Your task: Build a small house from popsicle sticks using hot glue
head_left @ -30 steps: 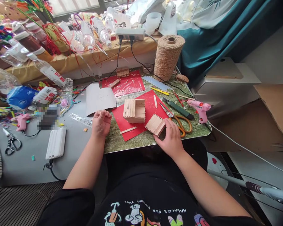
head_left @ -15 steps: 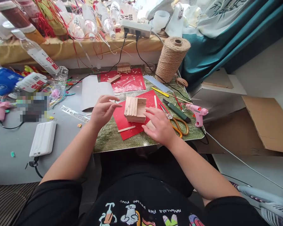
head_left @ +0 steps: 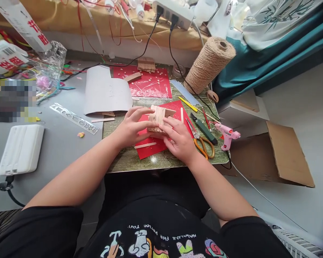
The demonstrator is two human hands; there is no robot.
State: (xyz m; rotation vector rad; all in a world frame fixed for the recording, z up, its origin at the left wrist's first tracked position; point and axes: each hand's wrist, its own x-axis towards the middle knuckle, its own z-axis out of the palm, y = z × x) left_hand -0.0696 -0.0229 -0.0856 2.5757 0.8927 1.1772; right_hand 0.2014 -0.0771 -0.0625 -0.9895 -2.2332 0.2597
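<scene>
A small box made of wooden craft sticks (head_left: 156,116) sits on a red sheet (head_left: 144,153), its top partly covered by a row of sticks and its right part uncovered. My left hand (head_left: 133,127) grips it from the left, fingers along the top and left side. From the right, my right hand (head_left: 179,139) holds its front and right side, fingertips near the row of sticks. The fingers hide much of the box's front. One loose craft stick (head_left: 145,145) lies just in front, and another stick (head_left: 182,115) lies to the right.
Scissors (head_left: 203,143), a green utility knife (head_left: 204,128) and a pink glue gun (head_left: 227,136) lie to the right. Behind them stands a twine spool (head_left: 210,64). Grey-white card (head_left: 107,93) and a stencil ruler (head_left: 74,118) lie left. A black cord (head_left: 126,64) crosses the back.
Both hands have closed in from beside the box and now hold it. The camera view has tilted down and come closer to the table.
</scene>
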